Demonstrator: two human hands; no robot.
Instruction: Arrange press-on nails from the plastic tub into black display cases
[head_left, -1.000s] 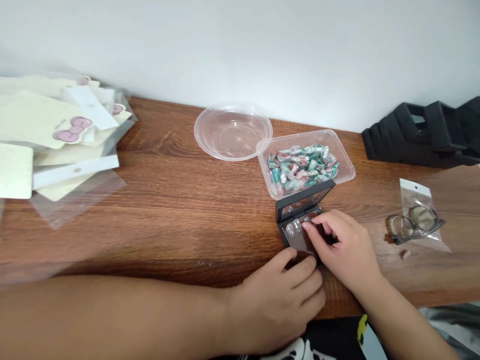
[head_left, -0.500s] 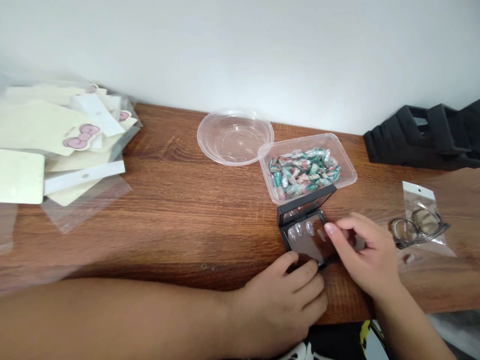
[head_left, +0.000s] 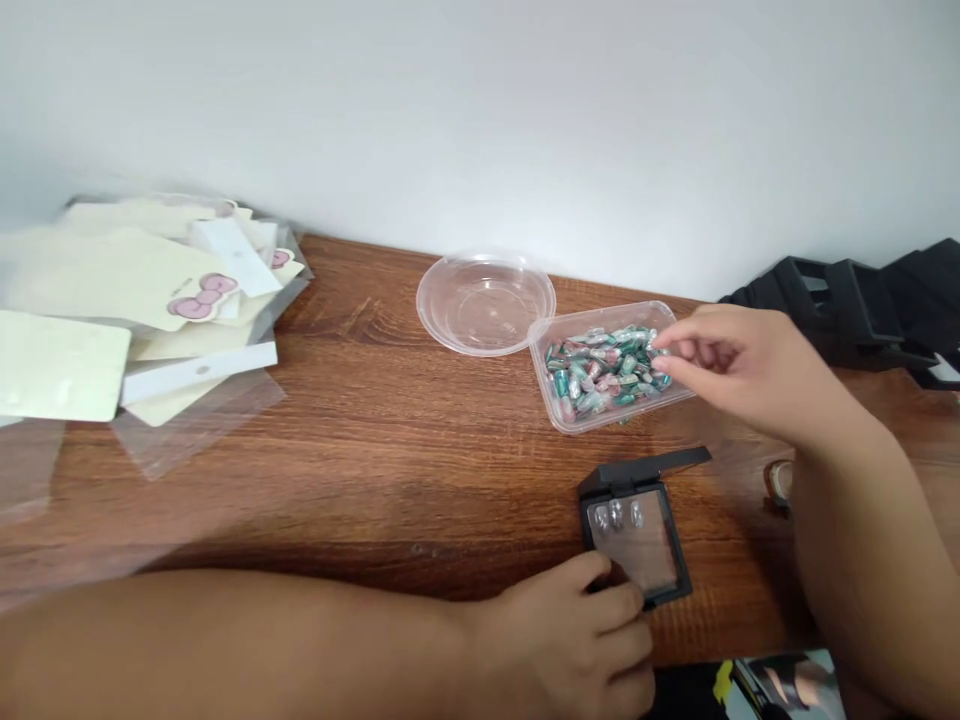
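Note:
A black hinged case [head_left: 641,545] lies with its lid raised near the front edge, several clear nail tips [head_left: 616,514] in a row along the back of its tray. My left hand [head_left: 574,630] has its fingers wrapped at the case's front left corner. Over the right end of a clear plastic tub [head_left: 592,424] is my right hand [head_left: 739,360], thumb and index finger a little apart at the heap of green, pink and silver false nails [head_left: 600,368]. Whether a nail is between those fingertips is too small to tell.
A round clear lid [head_left: 487,305] touches the tub's left corner. Cream cards with pink bows [head_left: 202,298] and clear bags are piled at the left. Black cases [head_left: 832,300] stand at the back right. Glasses [head_left: 780,480] are partly hidden by my right forearm.
My right hand has left the black case and moved up and back to the tub of nails. My left hand stays at the case. The view has shifted slightly.

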